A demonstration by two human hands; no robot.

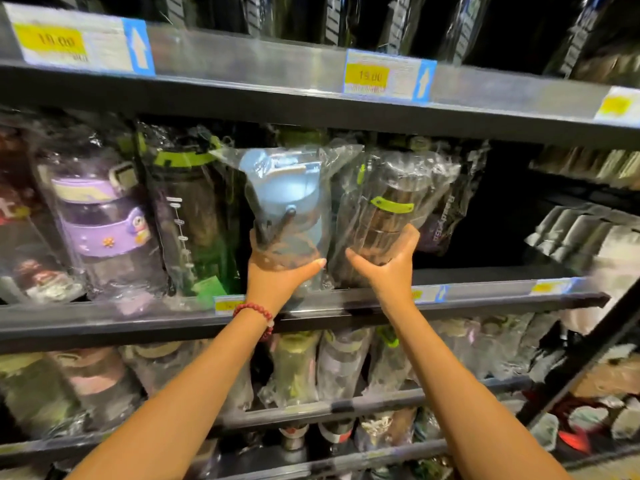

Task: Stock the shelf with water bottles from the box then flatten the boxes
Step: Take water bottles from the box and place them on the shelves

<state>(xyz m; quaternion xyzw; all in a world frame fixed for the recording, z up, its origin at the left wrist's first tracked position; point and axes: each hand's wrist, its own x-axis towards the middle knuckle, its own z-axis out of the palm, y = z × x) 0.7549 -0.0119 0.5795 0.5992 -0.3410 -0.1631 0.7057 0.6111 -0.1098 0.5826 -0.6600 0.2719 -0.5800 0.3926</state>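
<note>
My left hand (pixel 277 271) clamps blue bottle (pixel 287 202), right hand (pixel 388 261) green bottle (pixel 388 209); both upright, shelf (pixel 138 317) gap directly behind.

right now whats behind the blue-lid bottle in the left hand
Behind the blue-lid bottle, held by the left hand, only dark shelf space shows; the bottle and its plastic bag hide anything deeper.

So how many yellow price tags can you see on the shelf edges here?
6, perhaps more hidden. Three on the top shelf edge: left, middle, far right. Three on the shelf being stocked: beside the left hand, behind the right wrist, further right.
</note>
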